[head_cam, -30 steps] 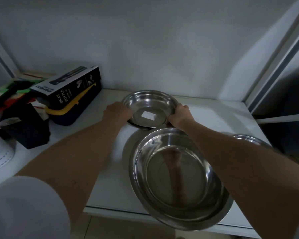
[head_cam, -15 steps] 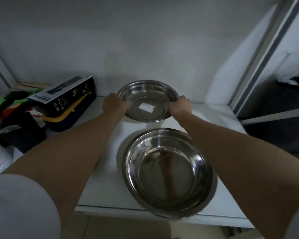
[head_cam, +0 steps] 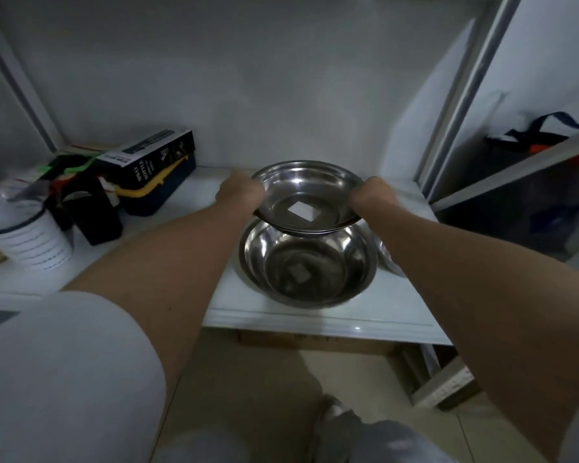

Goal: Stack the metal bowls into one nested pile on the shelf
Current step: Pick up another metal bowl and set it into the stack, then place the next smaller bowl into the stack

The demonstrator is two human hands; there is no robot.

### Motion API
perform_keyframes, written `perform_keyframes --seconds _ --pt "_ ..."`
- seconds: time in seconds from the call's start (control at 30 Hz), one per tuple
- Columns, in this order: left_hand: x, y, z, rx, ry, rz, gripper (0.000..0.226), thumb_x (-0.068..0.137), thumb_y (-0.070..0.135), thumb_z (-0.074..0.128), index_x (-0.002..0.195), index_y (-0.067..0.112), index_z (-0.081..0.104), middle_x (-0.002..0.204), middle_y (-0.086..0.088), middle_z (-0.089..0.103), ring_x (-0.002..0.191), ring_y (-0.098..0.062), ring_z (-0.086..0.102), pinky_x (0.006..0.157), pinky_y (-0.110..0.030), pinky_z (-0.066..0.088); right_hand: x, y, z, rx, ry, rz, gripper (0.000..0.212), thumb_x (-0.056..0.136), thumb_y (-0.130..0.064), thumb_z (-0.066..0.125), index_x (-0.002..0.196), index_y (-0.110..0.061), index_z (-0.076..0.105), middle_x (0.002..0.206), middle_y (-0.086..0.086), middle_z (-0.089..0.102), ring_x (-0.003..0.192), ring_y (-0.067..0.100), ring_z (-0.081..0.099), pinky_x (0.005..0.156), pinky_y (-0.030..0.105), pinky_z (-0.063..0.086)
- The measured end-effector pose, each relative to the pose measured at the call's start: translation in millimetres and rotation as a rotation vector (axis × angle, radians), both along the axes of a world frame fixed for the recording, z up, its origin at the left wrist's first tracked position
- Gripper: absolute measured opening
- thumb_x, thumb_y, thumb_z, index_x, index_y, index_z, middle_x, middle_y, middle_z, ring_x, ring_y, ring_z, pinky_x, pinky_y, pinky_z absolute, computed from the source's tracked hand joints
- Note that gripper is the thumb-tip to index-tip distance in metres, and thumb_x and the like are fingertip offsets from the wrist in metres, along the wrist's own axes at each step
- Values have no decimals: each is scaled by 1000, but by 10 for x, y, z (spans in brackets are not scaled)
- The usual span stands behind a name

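Both hands are on it: the left hand and right hand are clamped on opposite rims of the smaller bowl, held level above the far edge of the big bowl sitting on the shelf. I'd say bring it toward the front, centre it, then lower evenly so the rims don't clang. A second rim seems tucked under the held one. A white label lies inside the smaller bowl; the big bowl looks empty but for a reflection. Another bowl peeks out behind the right forearm.
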State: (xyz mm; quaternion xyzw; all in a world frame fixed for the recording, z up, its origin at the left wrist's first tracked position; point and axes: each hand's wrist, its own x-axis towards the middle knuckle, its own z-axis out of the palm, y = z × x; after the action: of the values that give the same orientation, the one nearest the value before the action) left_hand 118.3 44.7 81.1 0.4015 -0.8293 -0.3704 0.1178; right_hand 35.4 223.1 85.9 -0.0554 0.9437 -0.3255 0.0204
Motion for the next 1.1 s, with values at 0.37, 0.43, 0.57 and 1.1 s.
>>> perform_keyframes --seconds 0.37,0.43,0.57,1.1 --pt "393 181 -441 -13 -62 -21 17 86 17 60 88 0 62 100 -18 70 89 -33 70 82 -37 59 382 358 -393 139 -141 77 31 93 -9 47 118 6 58 115 22 65 106 36 63 84 38 50" --pt "401 179 -510 -48 -107 -27 21 89 15 59 100 -2 63 106 -19 68 99 -34 67 79 -31 54 366 360 -496 145 -145 84 29 93 -10 47 115 3 60 104 19 66 91 32 64 81 38 55" --pt "364 168 -599 -169 -146 -43 14 89 6 57 98 -2 64 105 -18 69 98 -33 66 70 -30 47 330 336 -603 163 -104 64 26 93 -10 49 110 2 64 104 18 69 89 30 67 79 37 57" --pt "80 416 -658 -545 -221 -243 33 87 7 56 119 7 56 124 -15 50 115 -32 49 84 -37 46 102 515 -642 244 -42 -83 53 92 -24 55 138 -1 42 139 22 44 128 37 45 103 46 43"
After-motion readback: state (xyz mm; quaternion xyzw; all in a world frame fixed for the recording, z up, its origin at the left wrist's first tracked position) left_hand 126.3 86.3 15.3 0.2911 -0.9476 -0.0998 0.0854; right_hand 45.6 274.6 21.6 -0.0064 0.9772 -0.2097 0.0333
